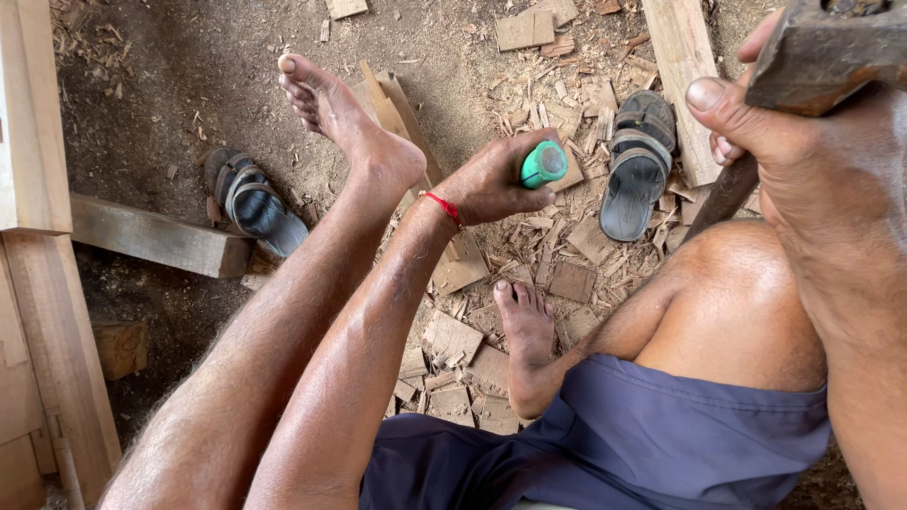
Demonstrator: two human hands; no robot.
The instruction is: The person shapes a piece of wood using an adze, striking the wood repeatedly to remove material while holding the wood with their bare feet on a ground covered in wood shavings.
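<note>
My left hand (491,179) is closed around a tool with a green handle end (543,164); the rest of the tool is hidden under the fist, which sits over a wooden piece (392,109) on the ground. A red thread circles that wrist. My right hand (756,113) is raised at the upper right, gripping a hammer with a dark metal head (827,47) and a wooden handle (723,196). My left foot rests on the wooden piece, and my right foot lies among wood chips.
Two dark sandals lie on the dirt floor, one at left (250,200) and one at right (638,165). Wood chips and offcuts (557,274) cover the ground. A plank (680,76) lies at the top right, a beam (156,236) and boards (38,283) at the left.
</note>
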